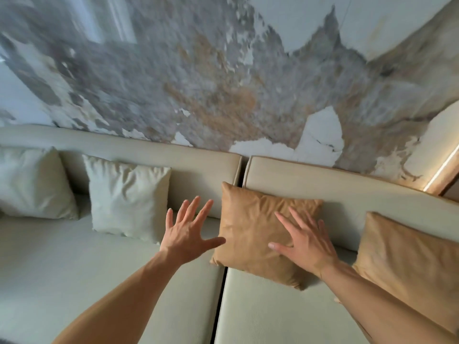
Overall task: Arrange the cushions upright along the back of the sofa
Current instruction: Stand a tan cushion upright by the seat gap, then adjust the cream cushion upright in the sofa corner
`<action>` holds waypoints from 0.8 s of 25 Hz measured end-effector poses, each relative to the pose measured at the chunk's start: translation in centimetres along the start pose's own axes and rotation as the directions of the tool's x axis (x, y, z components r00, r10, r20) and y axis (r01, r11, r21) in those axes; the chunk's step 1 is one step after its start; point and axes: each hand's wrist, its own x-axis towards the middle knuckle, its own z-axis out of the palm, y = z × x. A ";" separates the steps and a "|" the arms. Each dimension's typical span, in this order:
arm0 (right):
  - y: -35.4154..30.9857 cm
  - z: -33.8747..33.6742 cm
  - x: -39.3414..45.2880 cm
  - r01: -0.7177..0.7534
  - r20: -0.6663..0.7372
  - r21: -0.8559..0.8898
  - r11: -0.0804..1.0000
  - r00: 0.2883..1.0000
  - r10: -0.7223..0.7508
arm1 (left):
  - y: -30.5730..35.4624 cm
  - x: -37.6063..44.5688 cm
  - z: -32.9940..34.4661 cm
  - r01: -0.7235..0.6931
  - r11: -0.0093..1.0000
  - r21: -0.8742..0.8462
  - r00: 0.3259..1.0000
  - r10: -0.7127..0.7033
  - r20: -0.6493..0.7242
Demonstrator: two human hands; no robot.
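Several cushions stand upright against the backrest (323,180) of a pale sofa. Two are white: one at the far left (32,182), one beside it (126,197). A tan cushion (250,227) leans over the gap between the two sofa sections. Another tan cushion (407,259) stands at the right. My left hand (188,232) hovers open with fingers spread, just left of the middle tan cushion, thumb near its edge. My right hand (305,239) lies flat and open on that cushion's front face.
The sofa seat (74,269) spreads pale below the cushions, split by a dark seam (221,306). Behind the backrest rises a wall with peeling grey and brown plaster (223,83). A lit strip (442,170) glows at the far right.
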 end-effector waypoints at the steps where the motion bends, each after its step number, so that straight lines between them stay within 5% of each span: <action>1: -0.3 -1.3 -1.0 0.013 -0.021 -0.002 1.000 1.000 -0.013 | 0.0 -1.4 -1.5 0.014 1.000 0.007 1.000 -0.013 -0.016; 10: -3.2 -10.7 -9.7 0.196 -0.179 -0.037 0.980 0.963 -0.199 | -0.6 -14.9 -12.4 0.129 0.992 -0.013 0.966 -0.128 -0.223; 20: -14.9 -11.3 -12.1 0.434 -0.153 0.004 0.901 0.890 -0.429 | -7.7 -27.9 -17.1 0.348 0.937 -0.042 0.869 -0.339 -0.360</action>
